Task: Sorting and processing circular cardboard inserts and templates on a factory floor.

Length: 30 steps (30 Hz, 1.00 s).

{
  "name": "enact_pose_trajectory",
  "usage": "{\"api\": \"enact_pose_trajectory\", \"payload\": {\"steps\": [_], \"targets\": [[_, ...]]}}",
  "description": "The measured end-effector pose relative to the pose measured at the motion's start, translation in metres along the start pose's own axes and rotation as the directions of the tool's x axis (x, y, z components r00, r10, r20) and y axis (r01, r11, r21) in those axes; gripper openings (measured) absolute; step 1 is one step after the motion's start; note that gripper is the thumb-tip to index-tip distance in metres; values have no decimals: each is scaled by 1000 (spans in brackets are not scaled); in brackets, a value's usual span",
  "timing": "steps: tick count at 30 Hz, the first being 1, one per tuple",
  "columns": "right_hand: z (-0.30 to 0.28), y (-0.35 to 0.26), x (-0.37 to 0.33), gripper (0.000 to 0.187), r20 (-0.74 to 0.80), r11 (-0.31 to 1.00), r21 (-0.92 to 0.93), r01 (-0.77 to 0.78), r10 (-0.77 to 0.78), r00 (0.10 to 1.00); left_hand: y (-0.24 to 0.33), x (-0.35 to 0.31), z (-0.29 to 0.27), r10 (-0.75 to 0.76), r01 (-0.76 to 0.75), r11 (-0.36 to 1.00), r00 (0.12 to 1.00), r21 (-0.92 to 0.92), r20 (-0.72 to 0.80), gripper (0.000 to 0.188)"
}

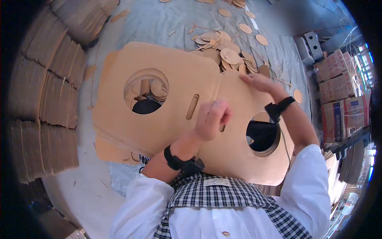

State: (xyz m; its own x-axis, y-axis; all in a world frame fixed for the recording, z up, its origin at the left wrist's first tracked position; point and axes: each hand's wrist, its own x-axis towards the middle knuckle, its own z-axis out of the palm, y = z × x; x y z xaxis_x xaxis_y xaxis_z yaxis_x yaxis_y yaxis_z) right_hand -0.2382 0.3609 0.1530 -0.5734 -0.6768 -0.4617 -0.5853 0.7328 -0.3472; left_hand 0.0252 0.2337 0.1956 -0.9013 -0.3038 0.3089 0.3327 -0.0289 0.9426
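Note:
A stack of die-cut brown cardboard sheets (179,67) lies in front of me, folded at a crease down the middle. Each half has a large round hole and a narrow slot near the crease. My left hand (213,118) is curled into a fist over the slot on the right half, with nothing visible in it. On the far edge of that half rests my right hand (260,83), its fingers stretched out along the board. Through the left round hole, loose cardboard scraps (145,87) show beneath. Black bands circle both wrists.
Round cardboard cut-outs (229,51) are heaped just beyond the sheets, and more discs lie scattered on the grey-blue floor covering (147,24). Tall bundles of stacked cardboard (43,95) line the left side. At right stand printed cartons (336,111) and a grey box (312,46).

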Motion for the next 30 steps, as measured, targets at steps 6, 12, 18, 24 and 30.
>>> {"api": "enact_pose_trajectory", "payload": {"steps": [6,12,18,24,30], "targets": [[-3,-36,-30,72,-124,991,0,-135,134,983,-29,-3,32,-174,144,967,975,209,136,41],[-28,-42,-56,73,-298,987,-84,-140,110,948,10,5,25,-62,66,998,982,-15,181,41],[-25,-41,-72,70,-276,984,-82,-157,129,952,51,23,-38,-38,-43,901,983,-431,-177,52],[-21,-37,-69,68,-350,991,-91,-94,57,935,51,15,-68,-107,27,938,971,-345,-214,54],[-27,-51,-80,69,-350,994,-64,-90,62,935,49,10,-53,-211,164,969,937,-182,-279,53]]}}
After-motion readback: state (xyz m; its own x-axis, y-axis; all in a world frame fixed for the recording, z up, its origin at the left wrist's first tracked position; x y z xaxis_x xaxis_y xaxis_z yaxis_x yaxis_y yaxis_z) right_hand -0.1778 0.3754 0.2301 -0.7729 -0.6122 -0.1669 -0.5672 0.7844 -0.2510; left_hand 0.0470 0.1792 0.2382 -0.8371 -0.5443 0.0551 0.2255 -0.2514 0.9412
